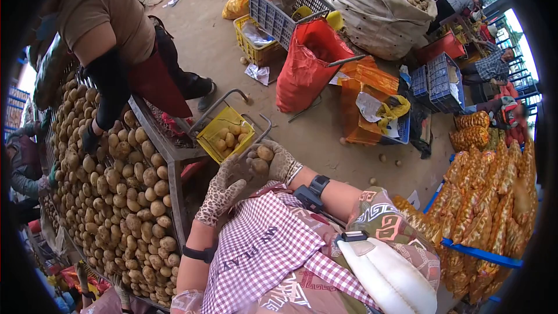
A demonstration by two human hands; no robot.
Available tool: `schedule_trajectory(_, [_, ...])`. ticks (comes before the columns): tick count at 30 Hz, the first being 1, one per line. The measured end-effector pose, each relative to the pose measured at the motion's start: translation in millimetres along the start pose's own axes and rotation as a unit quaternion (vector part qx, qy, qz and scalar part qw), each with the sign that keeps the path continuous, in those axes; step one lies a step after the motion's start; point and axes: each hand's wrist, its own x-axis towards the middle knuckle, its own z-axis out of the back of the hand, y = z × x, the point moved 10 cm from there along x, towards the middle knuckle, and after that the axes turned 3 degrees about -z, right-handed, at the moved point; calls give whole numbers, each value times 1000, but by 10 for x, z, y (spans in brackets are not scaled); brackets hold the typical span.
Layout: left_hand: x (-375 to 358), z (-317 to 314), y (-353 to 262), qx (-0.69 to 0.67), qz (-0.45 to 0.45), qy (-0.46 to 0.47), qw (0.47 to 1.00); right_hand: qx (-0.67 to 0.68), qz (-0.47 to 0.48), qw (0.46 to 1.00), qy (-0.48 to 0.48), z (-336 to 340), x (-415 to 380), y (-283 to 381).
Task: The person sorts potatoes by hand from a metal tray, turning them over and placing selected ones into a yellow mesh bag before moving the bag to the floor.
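My right hand, in a leopard-print glove with dark, dirty fingers, holds two potatoes, an upper one and a lower one. Close beside it, on the left, my left hand wears a matching glove. Its thumb stands apart from its fingers and nothing shows in its palm. Just beyond both hands hangs a yellow basket with several potatoes in it. To the left, a sloping metal-framed sorting table carries a thick layer of potatoes.
A co-worker leans over the table's far side, a black-gloved hand among the potatoes. Ahead stand a red bag, an orange-lined crate and a large white sack. Filled net bags are stacked right.
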Motion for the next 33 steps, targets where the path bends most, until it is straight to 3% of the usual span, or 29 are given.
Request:
schedule_trajectory(2, [-70, 123, 240, -138, 63, -38, 988, 105, 46, 993, 2, 105, -261, 529])
schedule_trajectory(4, [-262, 363, 455, -199, 68, -113, 971, 76, 164, 979, -95, 259, -496, 1234])
schedule_trajectory(5, [-390, 493, 552, -229, 66, -162, 957, 84, 179, 978, -65, 193, -553, 1578])
schedule_trajectory(6, [-507, 608, 492, -196, 60, -181, 962, 55, 166, 971, 164, 41, -448, 2015])
schedule_trajectory(7, [-602, 623, 480, -195, 64, -206, 957, 44, 239, 970, 32, -204, -659, 2315])
schedule_trajectory(8, [-763, 691, 476, -200, 69, -258, 943, 12, 263, 956, 128, -339, -651, 2733])
schedule_trajectory(12, [-1508, 837, 800, -230, 80, -399, 884, -73, 284, 933, 211, -901, -598, 3565])
schedule_trajectory(15, [-1926, 650, 1038, -272, 84, -453, 845, -73, 272, 938, 201, -1375, -516, 3223])
schedule_trajectory(17, [-2146, 571, 1153, -271, 107, -487, 823, -56, 239, 917, 316, -1617, -460, 2783])
schedule_trajectory(20, [-2229, 480, 1218, -273, 139, -507, 806, -26, 190, 929, 316, -1592, -288, 2341])
schedule_trajectory(23, [-2137, 493, 1175, -284, 125, -498, 810, -1, 158, 947, 278, -1474, -227, 2128])
schedule_trajectory(26, [-1988, 492, 1133, -269, 124, -472, 830, -14, 123, 944, 305, -1490, -262, 1963])
schedule_trajectory(28, [-1850, 499, 1321, -264, 147, -456, 837, -55, 86, 968, 228, -1098, -192, 1889])
schedule_trajectory(29, [-1822, 500, 1476, -266, 161, -443, 841, 11, 62, 978, 198, -919, -177, 1756])
schedule_trajectory(30, [-1748, 476, 1561, -270, 172, -431, 843, -53, 110, 992, 28, -288, -67, 1784])
schedule_trajectory(33, [-1629, 405, 1786, -280, 210, -408, 843, -1, 45, 995, -85, 990, 37, 1325])
